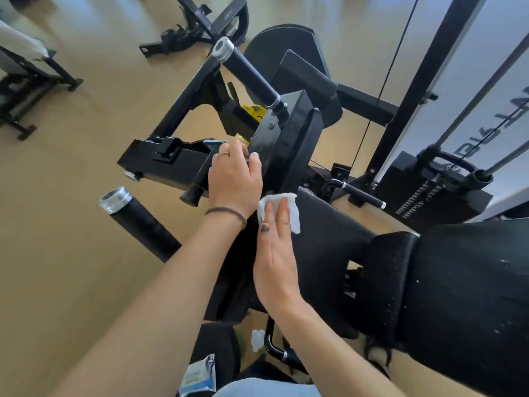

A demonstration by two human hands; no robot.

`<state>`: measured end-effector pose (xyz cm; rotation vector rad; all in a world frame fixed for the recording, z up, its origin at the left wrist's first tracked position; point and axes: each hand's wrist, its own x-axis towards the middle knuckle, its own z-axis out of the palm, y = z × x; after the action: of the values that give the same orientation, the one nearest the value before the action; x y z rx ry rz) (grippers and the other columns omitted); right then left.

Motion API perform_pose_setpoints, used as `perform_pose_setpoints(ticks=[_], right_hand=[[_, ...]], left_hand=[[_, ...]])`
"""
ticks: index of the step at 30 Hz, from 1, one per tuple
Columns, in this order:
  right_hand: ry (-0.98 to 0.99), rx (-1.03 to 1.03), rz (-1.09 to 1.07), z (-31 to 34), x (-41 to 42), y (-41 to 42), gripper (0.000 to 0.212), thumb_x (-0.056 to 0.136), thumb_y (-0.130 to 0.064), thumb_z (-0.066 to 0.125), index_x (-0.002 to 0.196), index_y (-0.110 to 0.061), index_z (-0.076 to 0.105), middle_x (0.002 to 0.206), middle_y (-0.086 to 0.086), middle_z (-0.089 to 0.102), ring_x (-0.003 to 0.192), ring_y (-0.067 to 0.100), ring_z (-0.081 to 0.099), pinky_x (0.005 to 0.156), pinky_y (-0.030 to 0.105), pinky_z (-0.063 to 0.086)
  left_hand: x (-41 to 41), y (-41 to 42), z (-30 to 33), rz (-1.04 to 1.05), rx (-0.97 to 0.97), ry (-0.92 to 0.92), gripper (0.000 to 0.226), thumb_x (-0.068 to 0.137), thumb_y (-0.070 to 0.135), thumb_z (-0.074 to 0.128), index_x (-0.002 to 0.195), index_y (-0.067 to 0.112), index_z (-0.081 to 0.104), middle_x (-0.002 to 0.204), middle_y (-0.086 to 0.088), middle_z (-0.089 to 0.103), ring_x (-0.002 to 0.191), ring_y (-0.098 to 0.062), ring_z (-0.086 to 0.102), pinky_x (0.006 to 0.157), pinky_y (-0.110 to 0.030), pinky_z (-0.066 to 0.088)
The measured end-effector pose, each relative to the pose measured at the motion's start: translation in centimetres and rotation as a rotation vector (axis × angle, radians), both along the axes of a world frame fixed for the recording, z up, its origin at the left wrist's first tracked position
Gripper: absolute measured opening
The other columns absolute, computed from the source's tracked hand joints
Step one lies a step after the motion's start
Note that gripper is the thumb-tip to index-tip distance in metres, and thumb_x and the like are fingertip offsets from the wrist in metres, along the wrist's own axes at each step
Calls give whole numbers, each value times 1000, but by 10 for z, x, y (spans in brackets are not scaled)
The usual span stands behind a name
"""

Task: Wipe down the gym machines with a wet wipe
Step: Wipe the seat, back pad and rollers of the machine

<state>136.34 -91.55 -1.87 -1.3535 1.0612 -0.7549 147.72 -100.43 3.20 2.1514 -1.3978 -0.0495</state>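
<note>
Over a black steel gym machine (289, 138), seen from the head camera, a person's right hand (276, 253) presses a crumpled white wet wipe (292, 207) flat-fingered against the black padded seat (329, 242). Just beside it, the left hand (233, 176), ring on one finger, curls over the machine's frame. At the bottom edge lies a blue-and-white wipes packet (199, 375).
</note>
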Motion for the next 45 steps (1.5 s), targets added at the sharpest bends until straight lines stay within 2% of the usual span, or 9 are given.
perform_pose_setpoints(ticks=[4, 9, 16, 19, 23, 28, 32, 39, 45], right_hand=[[-67, 61, -104, 11, 3, -66, 41, 107, -56, 20, 144, -66, 6, 164, -30, -12, 153, -4, -9, 122, 28, 9], [20, 31, -183, 18, 9, -144, 55, 111, -45, 20, 163, -32, 7, 170, -15, -9, 154, 3, -13, 127, 36, 2], [-66, 11, -90, 10, 2, -62, 48, 111, -44, 20, 156, -46, 4, 165, -27, -14, 148, -12, -14, 123, 24, 3], [-87, 65, -104, 20, -1, -88, 43, 111, -46, 19, 148, -51, -2, 168, -20, -8, 153, -3, -8, 125, 29, 4], [-27, 10, -109, 27, -3, -184, 55, 111, -35, 13, 162, -16, 10, 171, 2, 1, 157, 16, -6, 127, 36, -3], [10, -92, -115, 21, 10, -164, 56, 110, -31, 14, 162, -8, 10, 171, 3, -1, 157, 16, -8, 126, 32, -8], [54, -139, -57, 10, 11, -106, 63, 103, -44, 12, 162, -23, 5, 165, -19, -7, 149, -7, -18, 126, 26, -8], [63, -86, -111, 35, 11, -236, 55, 112, -41, 13, 163, -23, 10, 171, -5, 5, 156, 9, -2, 128, 43, -3], [105, -214, -65, 17, 18, -145, 60, 107, -42, 9, 162, -21, 2, 168, -13, -7, 145, -12, -17, 126, 29, -9]], left_hand=[[-3, -4, -11, 11, -17, -162, 30, 99, 37, 45, 93, 10, 56, 96, -10, 59, 84, -23, 51, 73, -32, 37], [-8, -7, -9, -40, 33, -274, 38, 96, 49, 46, 97, 13, 56, 95, -5, 58, 83, -21, 50, 71, -33, 40], [-8, -6, -9, -32, 54, -228, 35, 97, 47, 45, 97, 14, 55, 97, -5, 57, 85, -18, 47, 71, -33, 42], [-8, -7, -9, -28, 68, -246, 36, 97, 48, 43, 97, 14, 54, 96, -6, 57, 84, -24, 51, 71, -39, 44], [-8, -6, -9, -27, 86, -256, 32, 98, 47, 43, 97, 16, 50, 96, -4, 55, 82, -20, 47, 72, -36, 41], [-7, -7, -9, -25, 84, -232, 34, 98, 48, 42, 97, 16, 52, 96, -3, 54, 82, -20, 48, 71, -34, 38], [-7, -7, -10, -25, 73, -223, 36, 96, 49, 40, 98, 15, 53, 97, -4, 56, 83, -22, 50, 71, -37, 43], [-7, -7, -9, -25, 85, -240, 29, 99, 46, 45, 96, 17, 49, 94, -1, 52, 80, -17, 43, 72, -30, 33], [-8, -7, -9, -21, 76, -206, 35, 96, 49, 40, 96, 16, 51, 94, -2, 54, 81, -21, 47, 72, -37, 41]])
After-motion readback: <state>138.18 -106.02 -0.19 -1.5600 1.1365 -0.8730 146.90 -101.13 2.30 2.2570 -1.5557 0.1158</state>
